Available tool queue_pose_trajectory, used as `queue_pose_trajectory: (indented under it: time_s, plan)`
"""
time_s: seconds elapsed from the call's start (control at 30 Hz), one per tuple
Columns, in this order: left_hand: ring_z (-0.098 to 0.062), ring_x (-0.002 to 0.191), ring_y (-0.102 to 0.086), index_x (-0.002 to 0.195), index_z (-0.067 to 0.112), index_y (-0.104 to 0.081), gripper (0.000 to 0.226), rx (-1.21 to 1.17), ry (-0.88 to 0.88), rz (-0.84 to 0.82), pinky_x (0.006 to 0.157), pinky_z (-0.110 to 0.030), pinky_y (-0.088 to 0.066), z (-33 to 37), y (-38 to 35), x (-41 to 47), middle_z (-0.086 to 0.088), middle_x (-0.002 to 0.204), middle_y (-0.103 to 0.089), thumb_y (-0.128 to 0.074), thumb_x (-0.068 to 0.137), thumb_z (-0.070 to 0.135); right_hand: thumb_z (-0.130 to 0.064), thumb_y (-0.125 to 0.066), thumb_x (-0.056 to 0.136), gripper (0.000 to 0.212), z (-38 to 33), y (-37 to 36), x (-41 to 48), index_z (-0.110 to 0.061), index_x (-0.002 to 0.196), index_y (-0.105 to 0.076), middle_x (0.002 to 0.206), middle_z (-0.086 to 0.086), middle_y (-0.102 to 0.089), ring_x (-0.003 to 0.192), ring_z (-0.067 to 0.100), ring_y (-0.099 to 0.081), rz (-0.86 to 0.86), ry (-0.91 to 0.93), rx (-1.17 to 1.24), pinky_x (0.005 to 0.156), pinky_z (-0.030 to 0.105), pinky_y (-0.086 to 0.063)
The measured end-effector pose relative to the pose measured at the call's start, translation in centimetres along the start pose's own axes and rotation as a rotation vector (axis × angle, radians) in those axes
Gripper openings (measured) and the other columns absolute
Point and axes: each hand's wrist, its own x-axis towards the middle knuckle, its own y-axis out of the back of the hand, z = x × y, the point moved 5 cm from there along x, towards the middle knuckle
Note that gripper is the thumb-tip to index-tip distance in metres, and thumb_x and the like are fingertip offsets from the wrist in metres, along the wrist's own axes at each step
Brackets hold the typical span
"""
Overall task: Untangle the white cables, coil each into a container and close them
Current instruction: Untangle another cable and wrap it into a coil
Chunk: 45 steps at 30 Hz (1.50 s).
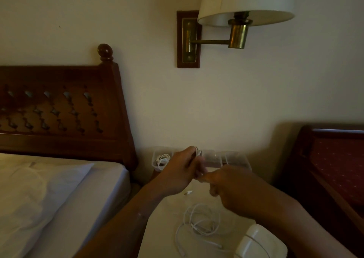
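My left hand (182, 168) is raised over the nightstand, its fingers curled round a coil of white cable (198, 151) near the clear containers. My right hand (236, 190) is close beside it with curled fingers, touching the same cable; the contact is blurred. A clear container (155, 164) at the back left holds a coiled white cable (163, 159). More clear containers (234, 159) stand to its right by the wall. A loose tangle of white cable (199, 222) lies on the nightstand top (163, 228), with a plug end (188, 192) below my left hand.
A bed with white sheets (59, 194) and a dark wooden headboard (65, 110) is on the left. A wall lamp (240, 11) hangs above. A white telephone (260, 242) sits at the nightstand's front right. A dark upholstered chair (338, 159) stands on the right.
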Motion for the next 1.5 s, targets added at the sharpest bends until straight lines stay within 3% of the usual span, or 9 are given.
queue_pose_trajectory:
  time_s: [0.1, 0.23, 0.4, 0.53, 0.77, 0.9, 0.97, 1.27, 1.5]
  plan:
    - [-0.034, 0.055, -0.059, 0.094, -0.005, -0.049, 0.034, -0.1, 0.079, -0.094, 0.06, -0.041, -0.052, -0.7, -0.4, -0.3, -0.011, 0.064, -0.064, -0.044, 0.112, 0.023, -0.016, -0.062, 0.095, 0.033, -0.3, 2.8, -0.2, -0.038, 0.119, -0.065, 0.105, -0.011, -0.072, 0.083, 0.011, -0.068, 0.315, 0.135, -0.302, 0.068, 0.033, -0.056]
    - [-0.017, 0.047, -0.035, 0.099, -0.002, -0.061, 0.043, -0.374, 0.137, -0.193, 0.053, -0.038, -0.033, -0.4, -1.0, -0.7, 0.005, 0.056, -0.043, -0.042, 0.11, 0.036, -0.003, -0.077, 0.079, 0.039, 0.8, 3.9, -0.7, -0.033, 0.104, -0.076, 0.088, -0.006, -0.069, 0.063, 0.016, -0.059, 0.653, 0.256, -0.315, 0.043, 0.03, -0.046]
    - [-0.014, 0.043, -0.026, 0.092, 0.004, -0.067, 0.048, -0.696, 0.122, -0.301, 0.051, -0.027, -0.032, 1.0, -1.4, -1.5, 0.0, 0.055, -0.025, -0.039, 0.107, 0.04, -0.002, -0.065, 0.094, 0.022, 2.5, 2.2, 0.2, -0.011, 0.108, -0.078, 0.105, 0.0, -0.075, 0.094, 0.016, -0.072, 0.761, 0.267, 0.524, 0.077, 0.034, -0.06]
    - [-0.013, 0.043, -0.03, 0.09, 0.009, -0.071, 0.047, -0.816, 0.171, -0.384, 0.053, -0.03, -0.034, 2.0, -1.4, -1.9, 0.001, 0.055, -0.024, -0.038, 0.103, 0.039, -0.008, -0.061, 0.099, 0.024, 2.1, -0.2, 0.0, -0.025, 0.101, -0.077, 0.088, 0.002, -0.077, 0.081, 0.02, -0.074, 0.769, 0.092, 0.988, 0.075, 0.038, -0.062]
    - [-0.018, 0.05, -0.053, 0.091, -0.002, -0.069, 0.04, -0.808, 0.116, -0.278, 0.06, -0.034, -0.052, 2.8, -1.9, -1.3, 0.0, 0.055, -0.042, -0.05, 0.109, 0.028, -0.002, -0.06, 0.098, 0.041, 1.4, -0.6, -1.6, -0.039, 0.092, -0.076, 0.087, -0.01, -0.077, 0.079, 0.006, -0.073, 1.048, -0.062, 0.996, 0.068, 0.016, -0.056]
    - [-0.014, 0.046, -0.047, 0.083, 0.002, -0.065, 0.04, -0.759, 0.07, -0.146, 0.053, -0.03, -0.051, 2.7, -2.0, -0.9, 0.003, 0.055, -0.038, -0.051, 0.108, 0.03, -0.021, -0.048, 0.108, 0.028, 1.1, -0.9, -1.4, -0.027, 0.102, -0.074, 0.087, -0.002, -0.076, 0.079, 0.018, -0.073, 0.988, -0.092, 1.014, 0.072, 0.038, -0.06]
    - [-0.012, 0.045, -0.043, 0.086, 0.002, -0.066, 0.04, -0.754, 0.081, -0.126, 0.05, -0.027, -0.048, 2.5, -1.8, -0.7, 0.004, 0.054, -0.036, -0.051, 0.107, 0.032, -0.026, -0.047, 0.107, 0.026, 0.7, -0.6, -1.6, -0.024, 0.112, -0.072, 0.094, -0.008, -0.074, 0.088, 0.015, -0.072, 0.989, -0.042, 0.881, 0.076, 0.028, -0.058]
    - [-0.021, 0.059, -0.051, 0.096, -0.007, -0.069, 0.036, -0.893, 0.15, -0.25, 0.068, -0.039, -0.056, 2.6, -1.8, -1.3, -0.002, 0.059, -0.036, -0.046, 0.104, 0.02, 0.015, -0.057, 0.091, 0.033, 1.2, -0.5, -2.2, -0.009, 0.102, -0.077, 0.082, -0.004, -0.072, 0.073, 0.005, -0.069, 1.074, 0.151, 0.57, 0.065, 0.017, -0.053]
    - [-0.025, 0.063, -0.053, 0.093, -0.019, -0.058, 0.049, -0.579, 0.003, 0.081, 0.072, -0.041, -0.053, 3.6, -2.3, -1.5, -0.002, 0.06, -0.044, -0.049, 0.108, 0.027, 0.009, -0.059, 0.095, 0.029, 0.9, 0.4, -2.4, -0.011, 0.101, -0.078, 0.081, -0.005, -0.074, 0.067, 0.007, -0.069, 1.116, 0.141, 0.589, 0.058, 0.018, -0.054]
